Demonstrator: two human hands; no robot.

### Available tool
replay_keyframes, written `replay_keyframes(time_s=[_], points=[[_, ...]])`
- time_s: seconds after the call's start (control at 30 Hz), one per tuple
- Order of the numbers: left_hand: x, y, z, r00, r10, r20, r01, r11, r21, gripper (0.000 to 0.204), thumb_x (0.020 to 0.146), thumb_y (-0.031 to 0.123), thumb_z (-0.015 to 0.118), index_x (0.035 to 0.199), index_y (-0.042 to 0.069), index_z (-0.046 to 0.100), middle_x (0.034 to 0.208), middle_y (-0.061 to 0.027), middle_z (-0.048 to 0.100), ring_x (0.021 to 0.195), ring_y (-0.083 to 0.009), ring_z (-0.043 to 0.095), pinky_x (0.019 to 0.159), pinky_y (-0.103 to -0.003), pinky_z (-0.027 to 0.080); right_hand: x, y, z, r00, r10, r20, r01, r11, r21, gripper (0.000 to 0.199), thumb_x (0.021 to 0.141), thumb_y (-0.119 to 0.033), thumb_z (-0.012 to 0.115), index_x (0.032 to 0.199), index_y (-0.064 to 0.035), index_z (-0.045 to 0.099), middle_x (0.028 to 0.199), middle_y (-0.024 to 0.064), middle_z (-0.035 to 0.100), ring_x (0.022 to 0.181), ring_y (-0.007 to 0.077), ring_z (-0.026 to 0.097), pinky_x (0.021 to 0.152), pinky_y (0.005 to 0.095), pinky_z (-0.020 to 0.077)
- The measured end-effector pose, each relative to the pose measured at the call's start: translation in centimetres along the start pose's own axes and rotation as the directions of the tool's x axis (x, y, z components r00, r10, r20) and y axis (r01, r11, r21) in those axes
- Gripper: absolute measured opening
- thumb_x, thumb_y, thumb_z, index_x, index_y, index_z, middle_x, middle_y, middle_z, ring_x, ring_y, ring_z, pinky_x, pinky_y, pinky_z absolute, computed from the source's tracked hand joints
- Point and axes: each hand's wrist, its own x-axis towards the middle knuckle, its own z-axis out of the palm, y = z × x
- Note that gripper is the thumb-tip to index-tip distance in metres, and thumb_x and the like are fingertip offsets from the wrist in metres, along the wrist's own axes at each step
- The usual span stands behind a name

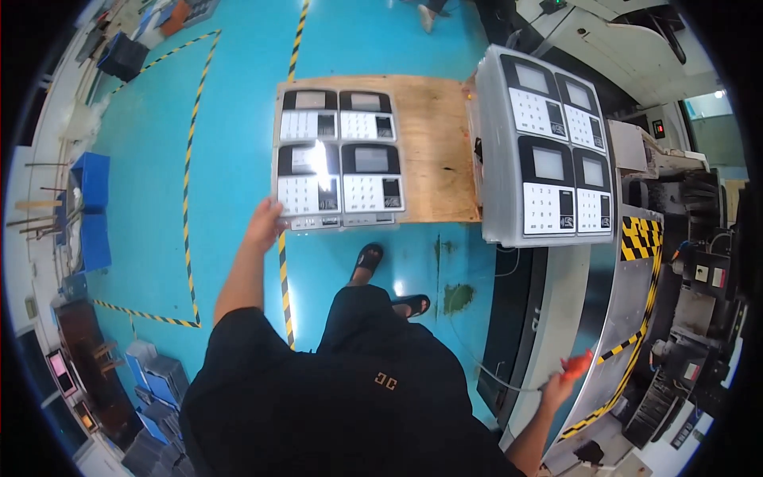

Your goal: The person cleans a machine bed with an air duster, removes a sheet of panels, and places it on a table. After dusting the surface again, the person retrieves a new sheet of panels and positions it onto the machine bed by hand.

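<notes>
A clear-edged sheet of black-and-white keypad panels (369,163) lies on the left part of a wooden board, with more panels showing under its near edge. My left hand (266,226) grips the near left corner of this sheet, fingers closed at its edge. Low on the right, away from the panels, my right hand (559,389) is closed around a red air blow gun (577,365). A thin grey hose (501,383) runs to that hand. The gun's nozzle is too small to make out.
A tall stack of similar keypad panels (548,163) stands right of the wooden board (433,151). Machinery with a striped metal ledge (628,302) lines the right side. Blue bins (89,191) stand far left. Another person's foot (427,17) shows at the top.
</notes>
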Motion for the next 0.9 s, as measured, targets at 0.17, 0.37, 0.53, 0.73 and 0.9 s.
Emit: replay_keyframes(time_s=[0.17, 0.37, 0.53, 0.73, 0.9], points=[[6.6, -11.1, -4.8, 0.961, -0.158, -0.225, 0.178, 0.982, 0.069, 0.033, 0.096, 0.017, 0.052, 0.128, 0.011, 0.05, 0.117, -0.0072, 0.061, 0.102, -0.0204, 0.062, 0.074, -0.036, 0.056, -2.7, -17.6, 11.2, 0.491, 0.531, 0.691, -0.584, 0.789, -0.191, 0.038, 0.078, -0.006, 0.052, 0.116, -0.0075, 0.058, 0.078, 0.0045, 0.062, 0.075, 0.0196, 0.062, 0.071, 0.0369, 0.0504], [8.8, -10.1, -5.7, 0.98, -0.134, -0.149, 0.19, 0.853, 0.486, 0.027, 0.094, 0.02, 0.054, 0.116, 0.004, 0.054, 0.091, -0.0102, 0.067, 0.06, -0.0196, 0.064, 0.051, -0.031, 0.053, -4.3, -26.5, 21.3, 0.115, 0.367, 0.923, -0.065, 0.93, -0.362, 0.05, 0.087, -0.049, 0.057, 0.091, 0.0011, 0.059, 0.078, 0.012, 0.064, 0.066, 0.0247, 0.063, 0.06, 0.0368, 0.05], [9.4, -8.2, -5.4, 0.975, -0.157, -0.159, 0.223, 0.633, 0.741, 0.03, 0.094, 0.025, 0.057, 0.113, 0.002, 0.053, 0.086, -0.0147, 0.067, 0.059, -0.0226, 0.065, 0.051, -0.034, 0.052, -6.3, -22.9, 22.2, 0.072, 0.448, 0.891, -0.088, 0.893, -0.442, 0.069, 0.088, -0.063, 0.051, 0.09, 0.0054, 0.061, 0.073, 0.0139, 0.062, 0.063, 0.0264, 0.063, 0.057, 0.0387, 0.0495], [10.3, -7.3, -4.3, 0.996, 0.025, -0.081, 0.083, -0.095, 0.992, 0.042, 0.091, 0.039, 0.057, 0.112, 0.002, 0.058, 0.109, -0.0221, 0.066, 0.098, -0.0342, 0.067, 0.08, -0.045, 0.053, -13.3, -12.5, 18.3, 0.176, 0.647, 0.742, -0.176, 0.762, -0.623, 0.058, 0.092, -0.05, 0.053, 0.087, 0.006, 0.065, 0.07, 0.0168, 0.066, 0.06, 0.0275, 0.066, 0.058, 0.0405, 0.0512], [11.7, -4.6, -0.2, 0.996, 0.088, 0.007, 0.018, -0.28, 0.96, 0.036, 0.084, 0.034, 0.063, 0.105, 0.006, 0.059, 0.101, -0.0201, 0.068, 0.091, -0.0341, 0.069, 0.079, -0.043, 0.054, -19.9, -7.8, 14.8, 0.011, 0.841, 0.541, -0.662, 0.411, -0.627, 0.06, 0.09, -0.052, 0.056, 0.085, 0.0067, 0.065, 0.071, 0.0158, 0.066, 0.058, 0.0262, 0.064, 0.055, 0.0405, 0.0501]])
